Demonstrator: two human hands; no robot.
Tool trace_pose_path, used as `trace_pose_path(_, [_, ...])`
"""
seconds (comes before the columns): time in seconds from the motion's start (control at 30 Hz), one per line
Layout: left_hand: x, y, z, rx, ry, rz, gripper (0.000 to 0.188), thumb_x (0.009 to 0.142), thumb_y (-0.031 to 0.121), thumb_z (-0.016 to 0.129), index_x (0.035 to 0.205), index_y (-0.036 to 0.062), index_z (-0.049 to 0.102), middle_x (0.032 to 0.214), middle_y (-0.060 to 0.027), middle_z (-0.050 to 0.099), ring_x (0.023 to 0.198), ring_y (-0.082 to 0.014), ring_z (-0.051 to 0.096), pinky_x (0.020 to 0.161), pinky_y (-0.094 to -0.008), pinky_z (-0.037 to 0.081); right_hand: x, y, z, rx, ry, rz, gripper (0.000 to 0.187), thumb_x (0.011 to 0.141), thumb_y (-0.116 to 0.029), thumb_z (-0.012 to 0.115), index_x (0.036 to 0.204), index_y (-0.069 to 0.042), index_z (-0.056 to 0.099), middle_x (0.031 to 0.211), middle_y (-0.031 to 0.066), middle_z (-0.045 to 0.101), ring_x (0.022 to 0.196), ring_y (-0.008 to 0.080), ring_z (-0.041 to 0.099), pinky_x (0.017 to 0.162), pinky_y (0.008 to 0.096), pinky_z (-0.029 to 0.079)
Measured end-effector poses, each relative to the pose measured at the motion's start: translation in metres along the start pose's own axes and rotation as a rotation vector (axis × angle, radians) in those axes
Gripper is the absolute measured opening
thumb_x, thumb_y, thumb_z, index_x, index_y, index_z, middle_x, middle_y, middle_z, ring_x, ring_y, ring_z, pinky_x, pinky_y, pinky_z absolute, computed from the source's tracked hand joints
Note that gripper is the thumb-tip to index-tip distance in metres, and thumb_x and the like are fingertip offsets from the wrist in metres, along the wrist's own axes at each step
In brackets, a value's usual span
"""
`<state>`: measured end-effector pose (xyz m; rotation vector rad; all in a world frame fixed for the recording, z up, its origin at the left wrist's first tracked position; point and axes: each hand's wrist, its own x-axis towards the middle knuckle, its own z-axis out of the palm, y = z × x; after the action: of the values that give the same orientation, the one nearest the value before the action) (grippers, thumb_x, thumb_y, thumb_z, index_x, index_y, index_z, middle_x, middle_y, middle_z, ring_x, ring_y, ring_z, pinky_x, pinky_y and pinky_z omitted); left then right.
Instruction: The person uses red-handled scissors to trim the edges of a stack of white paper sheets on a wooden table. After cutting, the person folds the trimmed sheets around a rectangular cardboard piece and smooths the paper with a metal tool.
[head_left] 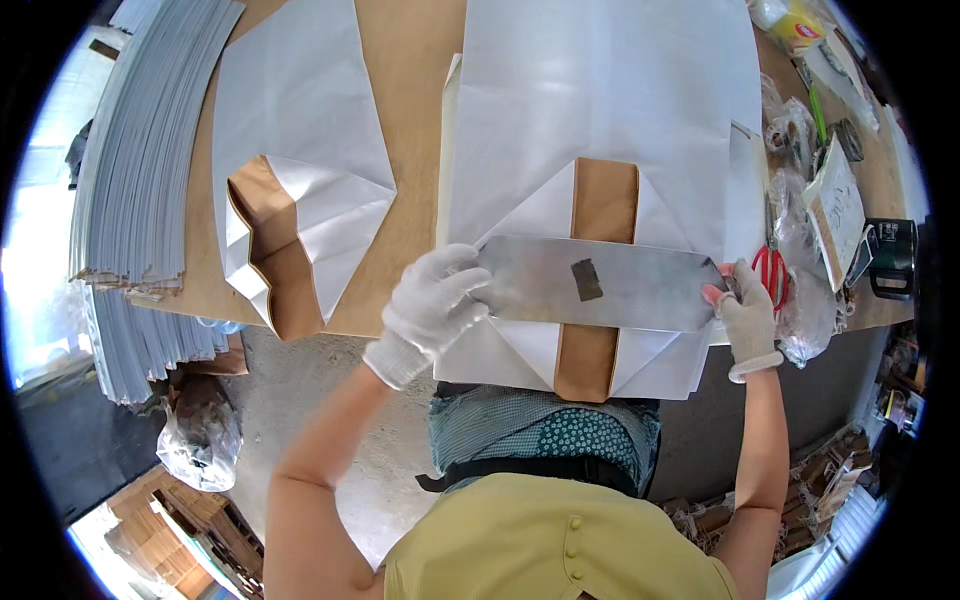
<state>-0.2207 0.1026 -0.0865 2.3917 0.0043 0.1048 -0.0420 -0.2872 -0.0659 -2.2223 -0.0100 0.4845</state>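
Observation:
A flat metal plate (640, 285) with a dark patch at its middle lies across the folded end of a white paper bag (600, 90). The bag's brown inner side shows as a strip above and below the plate. My left hand (432, 308), in a white knit glove, grips the plate's left end. At its right end my right hand (747, 312), gloved with some bare fingertips showing, pinches the corner. Farther left on the table lies a second white paper bag (300, 90), its end partly opened to show brown inside.
A tall stack of white paper sheets (150, 140) stands at the table's left edge. To the right lie red-handled scissors (770, 272), crumpled clear plastic (808, 310) and a dark mug (890, 258). The brown table (412, 120) ends just before my waist.

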Motion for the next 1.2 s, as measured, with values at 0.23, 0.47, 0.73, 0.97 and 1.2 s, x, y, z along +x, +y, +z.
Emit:
trace_pose_path(0.23, [0.018,-0.029,-0.018,0.077,-0.144,0.324,0.027,0.071,0.017,0.084,0.088,0.0091,0.065,0.095,-0.0062,0.063,0.084,-0.0273,0.066,0.073,-0.0402,0.054,0.008,-0.003,0.022,-0.363,0.094,-0.181,0.027,0.076,-0.004,0.073,0.102,-0.001,0.067,0.091,0.0103,0.063,0.085,0.0235,0.063,0.076,0.036,0.05])
trace_pose_path(0.47, [0.018,0.016,-0.008,0.351,-0.105,0.447,0.025,0.071,0.014,0.073,0.092,0.0067,0.062,0.098,-0.0045,0.06,0.098,-0.0276,0.062,0.086,-0.0406,0.051,0.024,-0.044,0.018,-0.866,-0.101,-0.494,0.025,0.071,-0.01,0.077,0.092,-0.007,0.064,0.094,0.0105,0.065,0.092,0.036,0.062,0.082,0.0454,0.049])
trace_pose_path(0.73, [0.033,0.042,0.047,0.49,-0.274,0.407,0.011,0.07,0.018,0.067,0.076,0.0142,0.058,0.08,-0.0041,0.056,0.079,-0.0247,0.057,0.071,-0.0372,0.044,0.047,-0.05,0.014,-0.574,-0.442,-0.169,0.031,0.074,-0.005,0.076,0.101,-0.008,0.061,0.105,0.0165,0.062,0.098,0.0351,0.061,0.089,0.0423,0.05])
trace_pose_path(0.97, [0.031,0.03,0.049,0.053,-0.094,0.281,0.022,0.064,0.009,0.077,0.075,0.0112,0.059,0.08,-0.004,0.058,0.08,-0.0264,0.057,0.074,-0.0381,0.041,-0.018,-0.032,0.008,-0.652,-0.27,-0.626,0.049,0.064,-0.023,0.087,0.104,-0.01,0.062,0.119,0.0101,0.06,0.112,0.032,0.06,0.095,0.0409,0.05])
trace_pose_path(1.2, [0.043,0.062,0.051,0.133,-0.084,-0.172,0.035,0.063,0.016,0.086,0.089,0.0081,0.064,0.096,-0.0094,0.064,0.094,-0.0309,0.058,0.082,-0.0421,0.045,-0.001,-0.038,0.031,-0.755,-0.237,-0.556,0.051,0.062,-0.027,0.088,0.104,-0.011,0.063,0.107,0.0046,0.064,0.105,0.0291,0.063,0.088,0.0401,0.051])
